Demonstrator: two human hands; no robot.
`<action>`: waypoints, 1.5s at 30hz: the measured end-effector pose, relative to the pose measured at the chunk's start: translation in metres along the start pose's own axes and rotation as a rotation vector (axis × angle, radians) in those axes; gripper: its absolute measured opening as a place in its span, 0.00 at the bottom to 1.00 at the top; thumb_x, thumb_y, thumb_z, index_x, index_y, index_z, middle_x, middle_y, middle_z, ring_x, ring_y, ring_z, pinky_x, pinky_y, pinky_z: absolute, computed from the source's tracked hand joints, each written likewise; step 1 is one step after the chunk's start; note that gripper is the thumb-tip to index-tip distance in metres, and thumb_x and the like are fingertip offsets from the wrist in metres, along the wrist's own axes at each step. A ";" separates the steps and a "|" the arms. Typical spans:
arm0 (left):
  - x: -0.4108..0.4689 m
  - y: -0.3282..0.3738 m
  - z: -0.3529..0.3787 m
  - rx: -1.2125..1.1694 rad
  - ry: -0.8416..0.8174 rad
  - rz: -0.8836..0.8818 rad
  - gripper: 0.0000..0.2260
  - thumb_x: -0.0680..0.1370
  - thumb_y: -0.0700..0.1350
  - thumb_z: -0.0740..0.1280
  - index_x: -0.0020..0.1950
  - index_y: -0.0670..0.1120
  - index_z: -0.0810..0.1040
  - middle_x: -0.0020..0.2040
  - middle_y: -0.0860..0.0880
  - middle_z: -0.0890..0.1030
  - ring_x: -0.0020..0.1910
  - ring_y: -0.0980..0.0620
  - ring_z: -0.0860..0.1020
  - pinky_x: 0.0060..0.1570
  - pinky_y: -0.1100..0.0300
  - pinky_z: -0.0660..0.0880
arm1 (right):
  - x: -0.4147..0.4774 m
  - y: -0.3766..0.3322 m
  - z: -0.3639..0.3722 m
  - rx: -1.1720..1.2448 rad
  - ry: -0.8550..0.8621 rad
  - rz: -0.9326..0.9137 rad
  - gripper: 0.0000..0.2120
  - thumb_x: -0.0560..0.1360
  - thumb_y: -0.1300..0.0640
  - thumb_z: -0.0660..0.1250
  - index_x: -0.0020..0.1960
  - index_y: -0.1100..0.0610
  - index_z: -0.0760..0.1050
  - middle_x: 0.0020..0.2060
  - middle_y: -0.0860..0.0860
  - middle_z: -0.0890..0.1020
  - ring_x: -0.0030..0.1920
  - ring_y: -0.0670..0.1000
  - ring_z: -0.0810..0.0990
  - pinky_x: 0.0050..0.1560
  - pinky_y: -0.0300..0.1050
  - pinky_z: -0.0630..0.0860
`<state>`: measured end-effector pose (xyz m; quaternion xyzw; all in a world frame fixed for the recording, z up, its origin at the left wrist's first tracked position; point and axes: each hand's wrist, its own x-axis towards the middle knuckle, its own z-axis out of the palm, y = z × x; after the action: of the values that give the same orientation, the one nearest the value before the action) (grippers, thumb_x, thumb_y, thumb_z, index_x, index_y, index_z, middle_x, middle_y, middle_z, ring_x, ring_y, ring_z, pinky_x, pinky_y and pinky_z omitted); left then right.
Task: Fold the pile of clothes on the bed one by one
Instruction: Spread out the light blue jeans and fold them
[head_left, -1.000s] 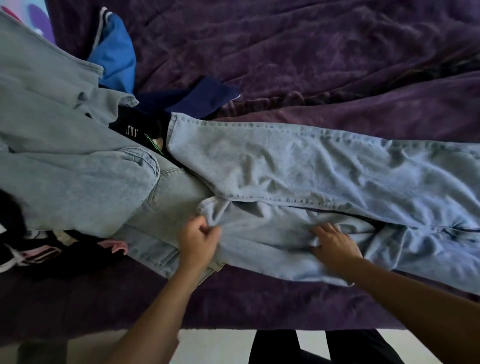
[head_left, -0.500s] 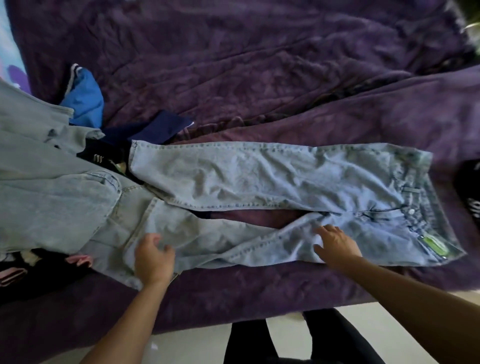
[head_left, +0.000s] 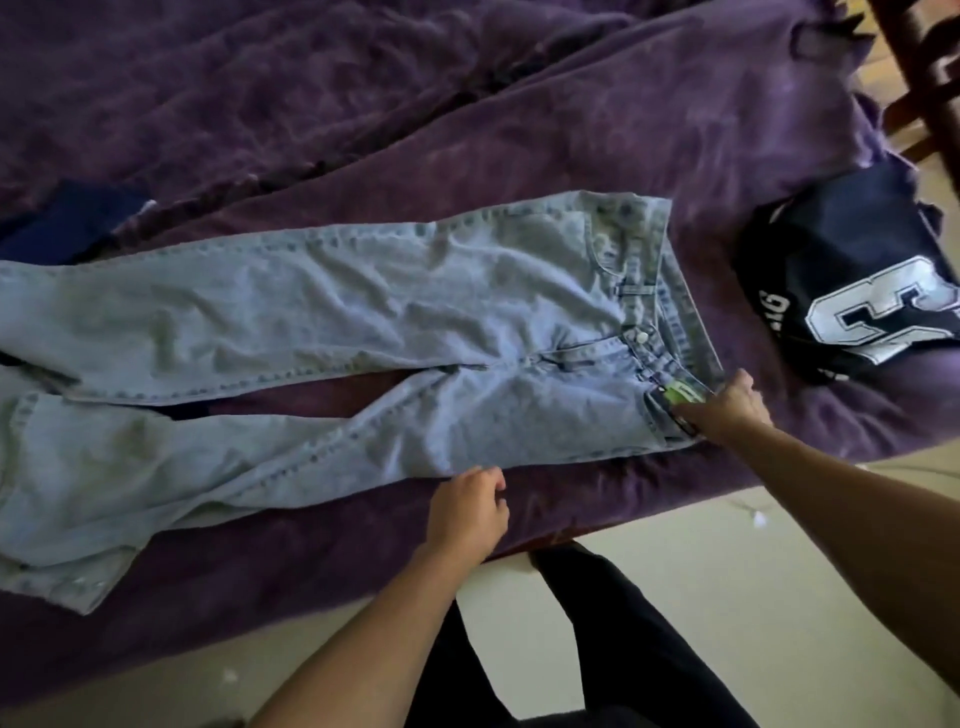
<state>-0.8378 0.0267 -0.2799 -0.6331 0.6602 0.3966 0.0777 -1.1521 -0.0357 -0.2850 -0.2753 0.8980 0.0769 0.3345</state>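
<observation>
Nearest the camera, the person's legs in black trousers (head_left: 597, 649) stand on a pale floor (head_left: 701, 582) at the edge of the bed.

Both bare forearms reach out over the purple bedspread (head_left: 519, 130). The left hand (head_left: 467, 512) sits at the near edge of the light-blue jeans (head_left: 363, 312), by the outer seam of the near thigh. Its fingers are loosely curled with the tips right at the denim, and I cannot tell whether they pinch the cloth or only meet it. The right hand (head_left: 730, 410) is at the near corner of the waistband, fingers curled over the band and thumb laid along the front, gripping the denim just beside a bright green label (head_left: 683, 391).

The jeans lie flat and front up across the bed, waist to the right, with both legs running off to the left (the near leg angles toward the bed's edge).

Farther right, apart from the waistband, lies a black jersey (head_left: 852, 270) with large white numerals. At the far left a dark navy garment (head_left: 67, 218) shows beyond the far leg.
</observation>
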 end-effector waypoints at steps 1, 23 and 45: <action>0.003 0.010 0.010 0.019 -0.028 -0.008 0.11 0.76 0.47 0.66 0.57 0.49 0.77 0.54 0.51 0.79 0.52 0.49 0.78 0.50 0.56 0.73 | 0.005 0.000 -0.003 0.127 -0.072 0.047 0.36 0.65 0.49 0.78 0.64 0.66 0.69 0.57 0.64 0.77 0.57 0.63 0.78 0.55 0.54 0.76; 0.036 0.031 -0.038 0.246 0.290 -0.035 0.19 0.69 0.51 0.73 0.54 0.46 0.71 0.42 0.46 0.81 0.40 0.43 0.80 0.40 0.52 0.74 | 0.014 -0.052 -0.039 0.194 0.054 -0.838 0.27 0.71 0.55 0.66 0.70 0.47 0.68 0.64 0.52 0.70 0.55 0.53 0.75 0.53 0.42 0.73; -0.034 0.018 -0.030 0.338 0.222 0.195 0.10 0.64 0.29 0.71 0.39 0.42 0.78 0.38 0.46 0.78 0.38 0.46 0.79 0.33 0.58 0.72 | 0.003 0.026 -0.033 -0.761 0.152 -1.303 0.08 0.59 0.60 0.75 0.38 0.56 0.82 0.39 0.54 0.84 0.48 0.56 0.84 0.51 0.60 0.73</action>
<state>-0.8351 0.0324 -0.2311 -0.5842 0.7797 0.2140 0.0708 -1.1869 -0.0260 -0.2628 -0.8512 0.4858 0.1489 0.1313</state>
